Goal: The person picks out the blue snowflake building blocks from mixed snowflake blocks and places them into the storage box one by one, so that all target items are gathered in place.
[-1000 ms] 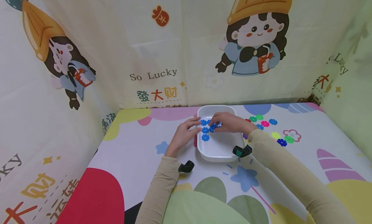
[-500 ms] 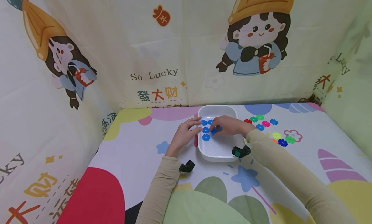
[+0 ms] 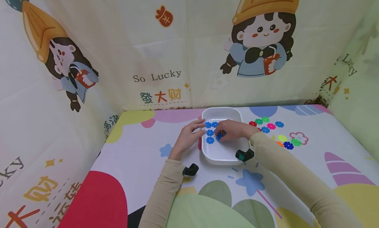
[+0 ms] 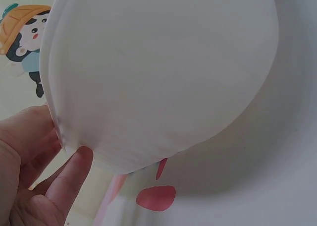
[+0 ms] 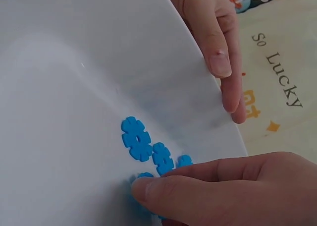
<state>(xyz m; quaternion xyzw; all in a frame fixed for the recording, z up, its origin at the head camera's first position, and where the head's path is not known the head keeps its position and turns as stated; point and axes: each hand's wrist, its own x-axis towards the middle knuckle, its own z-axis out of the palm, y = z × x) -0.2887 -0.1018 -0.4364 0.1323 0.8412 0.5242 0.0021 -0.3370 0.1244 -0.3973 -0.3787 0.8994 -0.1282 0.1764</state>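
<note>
A white tray (image 3: 223,157) stands before me, and several blue flower-shaped plastic discs (image 3: 210,140) lie flat along its left side. My left hand (image 3: 188,136) rests with nearly straight fingers against the tray's left rim. In the left wrist view the fingertips (image 4: 84,154) touch the outer wall. Over the inside of the tray, my right hand (image 3: 234,130) pinches a blue flower-shaped disc between thumb and fingers. That held disc is partly covered by the thumb (image 5: 148,191) in the right wrist view, beside the discs (image 5: 136,139) lying there.
Right of the tray, loose flower-shaped discs in green, pink (image 3: 271,126), red (image 3: 252,123), yellow (image 3: 282,138), orange and blue lie on the patterned tablecloth (image 3: 139,149). A printed cloth wall (image 3: 204,57) rises behind the table.
My right hand has shifted slightly right and toward me with the blue disc, showing more of the upper row. The left hand stays at the rim.
</note>
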